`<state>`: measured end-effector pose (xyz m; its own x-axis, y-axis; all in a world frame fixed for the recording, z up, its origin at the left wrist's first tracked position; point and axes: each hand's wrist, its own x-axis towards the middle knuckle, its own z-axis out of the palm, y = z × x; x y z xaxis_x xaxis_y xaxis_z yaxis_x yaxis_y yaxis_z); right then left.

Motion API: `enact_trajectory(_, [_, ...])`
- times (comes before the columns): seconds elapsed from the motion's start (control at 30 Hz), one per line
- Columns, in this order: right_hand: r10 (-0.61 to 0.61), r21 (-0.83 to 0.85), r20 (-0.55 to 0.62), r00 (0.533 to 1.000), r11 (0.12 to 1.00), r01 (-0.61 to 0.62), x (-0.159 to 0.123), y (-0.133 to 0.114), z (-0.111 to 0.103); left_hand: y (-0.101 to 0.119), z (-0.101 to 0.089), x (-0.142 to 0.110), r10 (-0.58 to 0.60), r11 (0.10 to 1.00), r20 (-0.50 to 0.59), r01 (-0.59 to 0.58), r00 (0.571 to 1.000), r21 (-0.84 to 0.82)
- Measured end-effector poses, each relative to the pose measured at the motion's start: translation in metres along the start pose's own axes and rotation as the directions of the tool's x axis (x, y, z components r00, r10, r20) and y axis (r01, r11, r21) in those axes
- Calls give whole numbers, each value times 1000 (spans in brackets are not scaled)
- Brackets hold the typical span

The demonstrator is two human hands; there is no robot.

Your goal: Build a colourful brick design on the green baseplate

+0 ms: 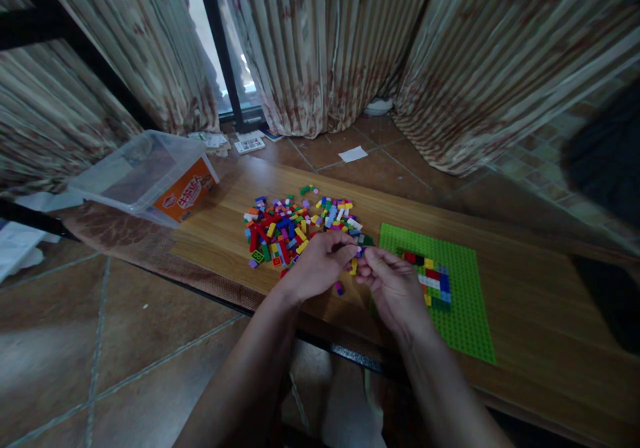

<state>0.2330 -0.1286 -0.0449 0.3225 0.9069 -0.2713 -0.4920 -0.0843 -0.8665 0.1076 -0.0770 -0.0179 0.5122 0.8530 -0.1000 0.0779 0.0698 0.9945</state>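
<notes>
Between the fingertips of both my hands is a small purple toy brick, partly covered by them. My left hand pinches it from the left, and my right hand from the right. Just below them on the wooden board lies a purple-and-pink brick piece. A heap of loose coloured bricks spreads beyond and left of my left hand. My right hand is over the left part of a green baseplate, which carries a block of red, yellow, white and blue bricks; the hand hides some of it.
A clear plastic box with an orange label stands at the board's left end. The wooden board extends rightward to a dark flat object. Paper lies on the tiled floor, and curtains hang behind.
</notes>
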Motion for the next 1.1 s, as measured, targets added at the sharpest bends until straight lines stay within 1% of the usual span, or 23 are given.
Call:
enact_trajectory(0.07, [-31, -44, -28, 999, 999, 29, 4, 2, -2, -2, -1, 2, -3, 1000, -22, 3, 1000, -27])
enact_trajectory(0.1, [-71, -106, -50, 996, 992, 65, 6, 3, -4, -4, -1, 4, 2, 1000, -47, -3, 999, -25])
enact_trajectory(0.13, [-124, -198, -70, 990, 974, 108, 8, 4, -6, -7, -3, 5, 9, 1000, -75, -10, 997, -11])
enact_trajectory(0.17, [-182, -313, -80, 980, 938, 149, 10, 6, -8, -10, -4, 6, 17, 1000, -100, -16, 995, 13])
enact_trajectory(0.2, [-239, -442, -69, 969, 878, 185, 12, 7, -10, -12, -6, 7, 24, 999, -118, -19, 993, 47])
enact_trajectory(0.23, [-288, -567, -38, 957, 795, 217, 13, 8, -12, -15, -7, 8, 27, 996, -130, -16, 991, 85])
enact_trajectory(0.3, [-369, -754, 66, 927, 590, 289, 13, 10, -14, -17, -10, 8, 20, 987, -134, 2, 991, 161])
enact_trajectory(0.37, [-424, -841, 181, 888, 402, 363, 12, 11, -14, -16, -11, 7, 13, 974, -137, 19, 990, 227])
enact_trajectory(0.4, [-441, -859, 223, 869, 332, 389, 12, 11, -14, -15, -11, 6, 13, 967, -141, 24, 990, 255])
enact_trajectory(0.43, [-449, -870, 251, 857, 284, 404, 12, 12, -13, -13, -11, 5, 16, 961, -144, 25, 990, 277])
enact_trajectory(0.47, [-451, -876, 266, 852, 255, 409, 12, 12, -13, -12, -11, 5, 23, 955, -147, 21, 989, 294])
enact_trajectory(0.5, [-448, -880, 269, 853, 246, 406, 12, 12, -13, -11, -10, 4, 32, 951, -151, 16, 988, 307])
enact_trajectory(0.57, [-437, -876, 250, 864, 278, 394, 12, 13, -13, -11, -9, 4, 54, 947, -150, -3, 987, 322])
enact_trajectory(0.63, [-432, -849, 217, 875, 359, 388, 12, 12, -14, -12, -9, 5, 75, 949, -145, -26, 987, 314])
enact_trajectory(0.73, [-421, -758, 135, 897, 539, 367, 10, 11, -12, -13, -7, 6, 80, 963, -137, -41, 987, 267])
enact_trajectory(0.83, [-340, -605, 73, 938, 732, 313, 8, 8, -7, -13, -6, 7, 63, 982, -106, -42, 992, 183])
enact_trajectory(0.9, [-284, -498, 57, 957, 823, 274, 7, 6, -3, -13, -5, 6, 54, 992, -65, -46, 996, 118])
enact_trajectory(1.0, [-219, -389, 44, 975, 895, 219, 7, 2, -2, -12, -3, 6, 34, 998, -26, -32, 999, 56])
enact_trajectory(1.1, [-188, -357, 61, 980, 913, 197, 6, 0, -4, -9, -1, 4, 15, 999, -36, -14, 999, 35])
